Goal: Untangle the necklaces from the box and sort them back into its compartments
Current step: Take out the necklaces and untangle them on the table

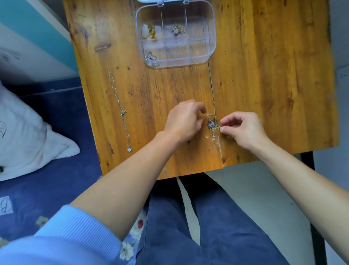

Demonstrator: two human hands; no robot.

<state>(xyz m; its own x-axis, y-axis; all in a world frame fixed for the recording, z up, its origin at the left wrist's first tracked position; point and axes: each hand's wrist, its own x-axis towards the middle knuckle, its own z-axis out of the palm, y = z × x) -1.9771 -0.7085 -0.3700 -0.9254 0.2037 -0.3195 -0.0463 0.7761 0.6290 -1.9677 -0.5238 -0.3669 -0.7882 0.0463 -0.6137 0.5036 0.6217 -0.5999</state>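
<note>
A tangled clump of silver chain [211, 125] lies on the wooden table [264, 85] between my hands. My right hand [243, 130] pinches the clump's right side with thumb and forefinger. On the clump's left, my left hand [184, 121] has its fingers curled at the chain; its fingertips are partly hidden. A clear plastic compartment box [211, 34] stands open at the far edge. It holds a gold necklace [152, 32] at back left, a gold-silver one [177, 29] at back middle, and a silver one [150, 56] at front left. A silver pendant necklace [120, 111] lies stretched out on the left.
The table's near edge runs just below my wrists, with my legs in blue trousers [217, 227] beneath it. A bed with a blue cover [47, 141] and a white pillow [24, 132] lies to the left. The box lid [160, 1] is hinged back.
</note>
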